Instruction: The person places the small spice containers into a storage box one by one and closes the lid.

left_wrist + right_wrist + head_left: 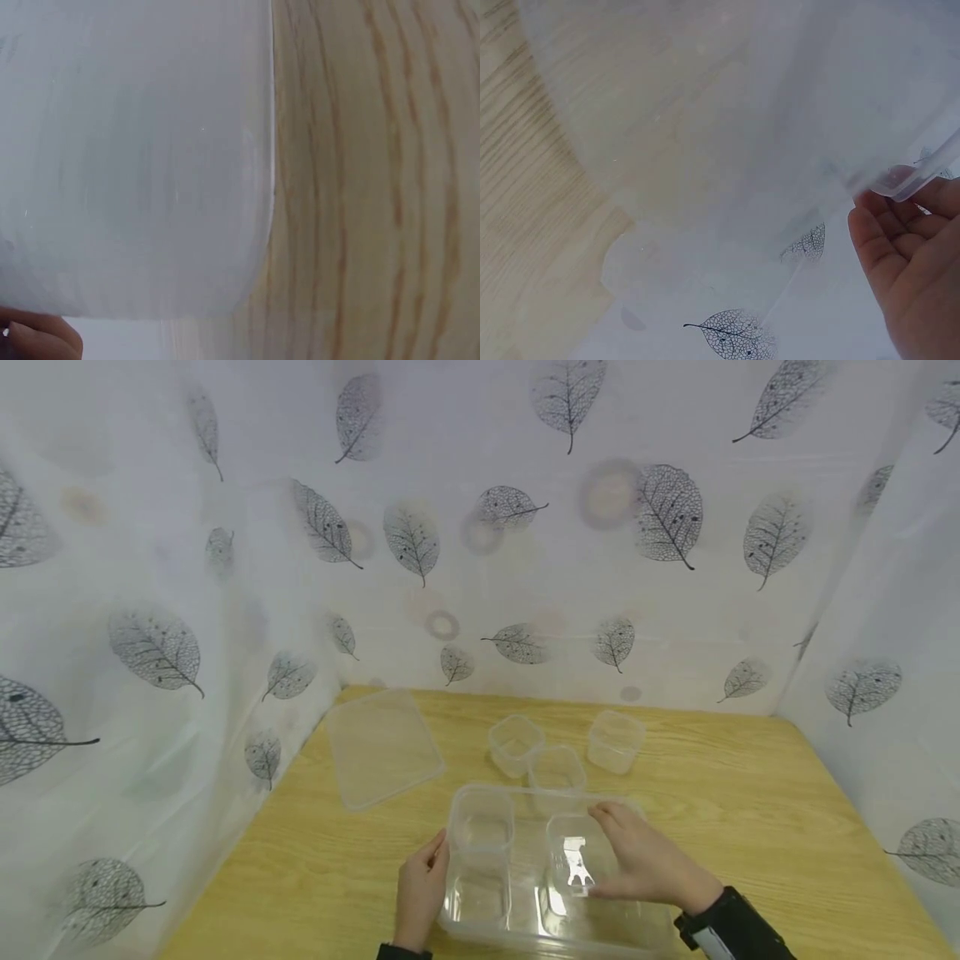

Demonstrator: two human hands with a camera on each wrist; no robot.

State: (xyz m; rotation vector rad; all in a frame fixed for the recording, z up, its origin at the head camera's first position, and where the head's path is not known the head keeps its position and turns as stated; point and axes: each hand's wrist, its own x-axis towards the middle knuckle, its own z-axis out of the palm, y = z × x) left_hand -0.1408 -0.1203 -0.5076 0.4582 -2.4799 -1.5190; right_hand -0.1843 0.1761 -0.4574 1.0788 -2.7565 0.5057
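Observation:
A large clear plastic storage box [517,935] lies at the table's front, its wall filling much of the left wrist view. Inside its left half sit two small clear containers, one behind the other [483,818]. My left hand [420,893] grips the large box's left side; in the left wrist view only its fingers [45,337] show at the corner. With thumb and fingers spread across it, my right hand [652,864] holds another small clear container [573,860] within the right half. The right wrist view shows its curled fingers [877,240] at a clear rim.
Behind the large box stand three more small clear containers, at left [516,745], middle [557,768] and right [615,742]. A flat translucent lid [384,750] lies at the back left of the wooden table [750,793]. Leaf-printed curtains [465,568] enclose the back and sides.

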